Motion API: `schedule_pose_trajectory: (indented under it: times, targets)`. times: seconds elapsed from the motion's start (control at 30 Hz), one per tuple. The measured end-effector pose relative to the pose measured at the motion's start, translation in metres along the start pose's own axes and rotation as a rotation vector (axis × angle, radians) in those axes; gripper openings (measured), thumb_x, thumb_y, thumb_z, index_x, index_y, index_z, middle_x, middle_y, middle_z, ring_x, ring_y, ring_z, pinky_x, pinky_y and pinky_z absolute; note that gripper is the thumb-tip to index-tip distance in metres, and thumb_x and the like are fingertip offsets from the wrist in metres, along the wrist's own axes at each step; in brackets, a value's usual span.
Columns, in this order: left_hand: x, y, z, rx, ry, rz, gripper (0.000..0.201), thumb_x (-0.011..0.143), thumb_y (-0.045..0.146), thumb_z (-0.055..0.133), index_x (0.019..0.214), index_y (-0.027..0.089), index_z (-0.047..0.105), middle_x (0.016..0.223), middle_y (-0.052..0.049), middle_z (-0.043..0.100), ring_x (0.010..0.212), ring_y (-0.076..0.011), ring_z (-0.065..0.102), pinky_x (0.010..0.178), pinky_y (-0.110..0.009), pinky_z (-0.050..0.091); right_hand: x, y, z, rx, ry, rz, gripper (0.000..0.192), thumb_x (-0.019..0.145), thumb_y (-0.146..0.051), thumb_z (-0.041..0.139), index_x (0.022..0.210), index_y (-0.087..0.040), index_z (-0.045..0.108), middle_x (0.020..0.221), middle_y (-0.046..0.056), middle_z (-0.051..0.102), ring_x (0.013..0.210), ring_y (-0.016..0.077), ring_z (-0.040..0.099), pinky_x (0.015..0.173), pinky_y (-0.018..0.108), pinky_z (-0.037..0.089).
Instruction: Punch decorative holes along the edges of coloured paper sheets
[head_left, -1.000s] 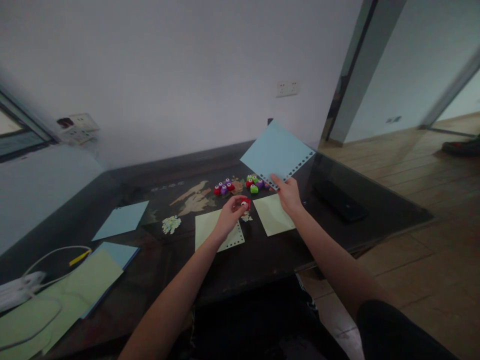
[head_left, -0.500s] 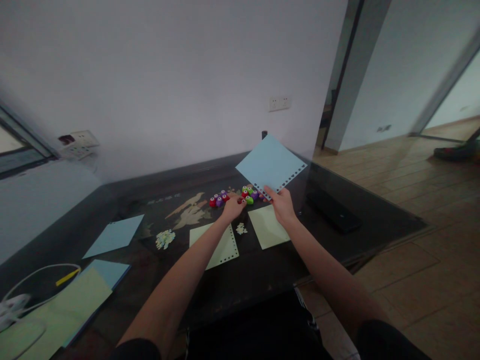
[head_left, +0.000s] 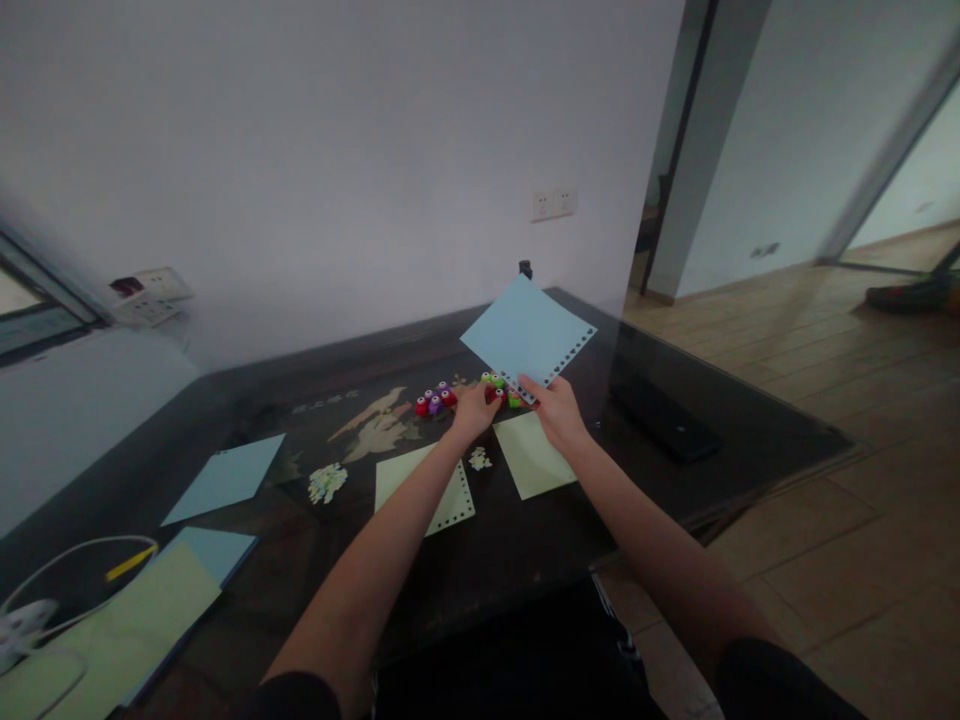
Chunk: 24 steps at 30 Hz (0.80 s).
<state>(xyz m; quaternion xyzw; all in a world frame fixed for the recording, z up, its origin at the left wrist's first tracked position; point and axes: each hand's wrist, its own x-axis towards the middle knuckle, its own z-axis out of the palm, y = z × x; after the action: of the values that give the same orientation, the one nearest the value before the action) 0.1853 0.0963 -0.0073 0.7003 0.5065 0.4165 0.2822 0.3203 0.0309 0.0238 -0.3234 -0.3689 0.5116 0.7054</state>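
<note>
My right hand (head_left: 556, 408) pinches a light blue sheet of paper (head_left: 529, 325) by its lower corner and keeps it raised over the table. Small punched holes run along two edges by that corner. My left hand (head_left: 472, 410) is beside the group of craft punches, fingers closed around what looks like a red craft punch (head_left: 491, 394), largely covered by the fingers. Green craft punches (head_left: 493, 379) sit just behind it. To the left of this hand stand more red and purple craft punches (head_left: 435, 400).
Two pale yellow-green sheets, a punched one (head_left: 405, 472) and another (head_left: 529, 460), lie on the dark table (head_left: 525, 560). Paper bits form a larger pile (head_left: 328, 482) and a smaller pile (head_left: 480, 459). Blue paper (head_left: 229, 480) and a yellow cutter (head_left: 130, 563) are left; a black case (head_left: 667, 420) is right.
My left hand has shifted slightly right and closed in on the punches on that side. The blue sheet stays in my right hand. The whole view has drifted a little.
</note>
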Motion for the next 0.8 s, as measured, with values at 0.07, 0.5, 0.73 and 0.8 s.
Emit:
schedule_pose_trajectory:
  times: [0.07, 0.5, 0.73, 0.8]
  targets:
    - [-0.013, 0.006, -0.014, -0.032, 0.037, 0.061, 0.016, 0.069, 0.022, 0.067, 0.084, 0.017, 0.066, 0.088, -0.008, 0.066, 0.083, -0.0197, 0.058, 0.078, -0.031, 0.043, -0.001, 0.001, 0.0, -0.02, -0.037, 0.029, 0.033, 0.055, -0.037, 0.077, 0.076, -0.016, 0.063, 0.069, 0.003, 0.068, 0.056, 0.0148, 0.059, 0.053, 0.028, 0.047]
    - [-0.098, 0.014, -0.047, -0.452, 0.109, -0.029, 0.021, 0.07, 0.027, 0.067, 0.085, 0.015, 0.063, 0.08, -0.005, 0.067, 0.071, -0.0146, 0.059, 0.068, -0.026, 0.045, -0.017, 0.028, 0.006, -0.273, -0.301, 0.281, 0.032, 0.058, -0.031, 0.076, 0.084, -0.017, 0.063, 0.077, 0.004, 0.069, 0.059, 0.0149, 0.059, 0.057, 0.03, 0.047]
    - [-0.094, 0.01, -0.05, -0.331, 0.12, -0.035, 0.012, 0.071, 0.024, 0.065, 0.078, 0.014, 0.065, 0.076, -0.005, 0.068, 0.068, -0.0164, 0.06, 0.066, -0.028, 0.046, -0.016, 0.032, 0.004, -0.295, -0.306, 0.243, 0.035, 0.059, -0.032, 0.077, 0.088, -0.018, 0.063, 0.082, 0.005, 0.069, 0.062, 0.0154, 0.06, 0.058, 0.03, 0.048]
    - [-0.095, 0.009, -0.05, -0.389, 0.119, -0.066, 0.014, 0.069, 0.024, 0.066, 0.079, 0.014, 0.064, 0.077, -0.005, 0.068, 0.068, -0.0158, 0.06, 0.067, -0.028, 0.046, -0.016, 0.032, 0.004, -0.297, -0.31, 0.227, 0.035, 0.059, -0.032, 0.077, 0.087, -0.017, 0.063, 0.082, 0.005, 0.069, 0.062, 0.0156, 0.061, 0.059, 0.031, 0.048]
